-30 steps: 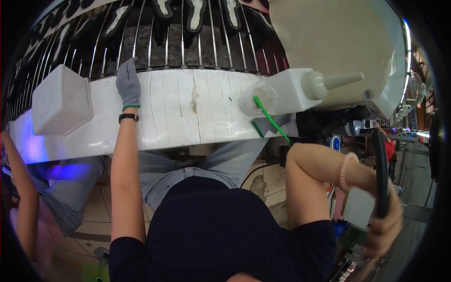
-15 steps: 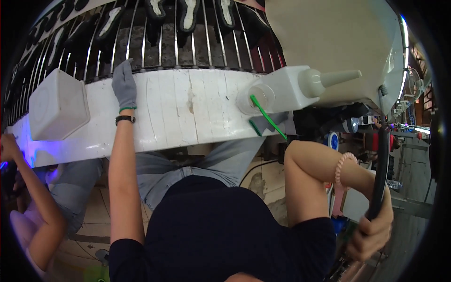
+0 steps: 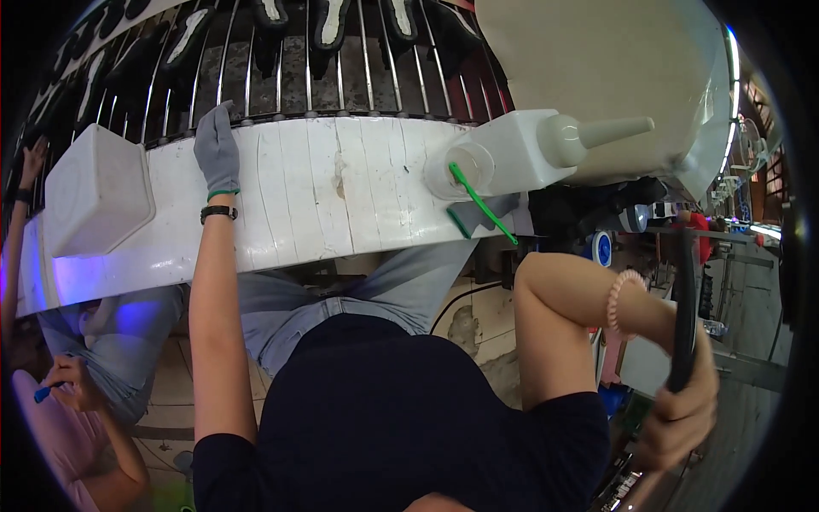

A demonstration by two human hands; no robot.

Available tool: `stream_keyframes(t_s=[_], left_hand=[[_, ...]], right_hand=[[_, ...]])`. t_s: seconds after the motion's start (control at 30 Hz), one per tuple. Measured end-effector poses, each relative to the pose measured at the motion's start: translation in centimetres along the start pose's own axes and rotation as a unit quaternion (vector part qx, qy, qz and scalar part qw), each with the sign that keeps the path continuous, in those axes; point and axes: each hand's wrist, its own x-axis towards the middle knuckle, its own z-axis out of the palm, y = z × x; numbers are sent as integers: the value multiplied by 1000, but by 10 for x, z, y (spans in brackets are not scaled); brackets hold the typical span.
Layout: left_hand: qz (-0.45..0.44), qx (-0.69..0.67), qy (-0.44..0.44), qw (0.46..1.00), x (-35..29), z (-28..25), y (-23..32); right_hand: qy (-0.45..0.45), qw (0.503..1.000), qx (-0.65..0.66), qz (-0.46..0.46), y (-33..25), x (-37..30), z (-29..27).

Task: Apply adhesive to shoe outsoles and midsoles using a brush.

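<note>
My left hand, in a grey glove with a green cuff, rests on the white bench at its far edge beside the rollers. Its fingers stretch forward and hold nothing that I can see. Out at the right side my bare right hand, blurred by motion, is closed around the lower end of a long curved black piece. The piece stands upright from the grip; its kind I cannot make out. A white squeeze bottle with a long spout lies on its side on the bench, beside a clear cup and green stick.
Beyond the bench runs a roller conveyor carrying black shoes with white undersides. A white square tub stands at left. There a co-worker's hand reaches to the conveyor; the other holds a blue-tipped tool. A beige sheet lies far right.
My right hand still holds the black piece, which has shifted slightly left. My left hand stays at the bench edge. The co-worker's one hand has reached to the conveyor. The view has shifted slightly.
</note>
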Motion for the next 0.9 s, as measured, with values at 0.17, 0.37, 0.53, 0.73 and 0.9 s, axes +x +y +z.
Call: stream_keyframes(t_s=[0.17, 0.37, 0.53, 0.73, 0.9], left_hand=[[1, -19, -5, 1000, 0, 10, 5], [-18, -17, 5, 1000, -2, 1, 4], [10, 11, -4, 1000, 0, 1, 1], [-5, -12, -5, 1000, -2, 4, 1], [-1, -11, 0, 1000, -2, 2, 0]], right_hand=[[238, 968, 55, -49, -13, 3, -27], [299, 951, 1, -77, 7, 23, 5], [-82, 976, 203, -13, 75, 24, -16], [144, 977, 150, -34, 8, -2, -19], [275, 947, -168, 18, -22, -16, -28]])
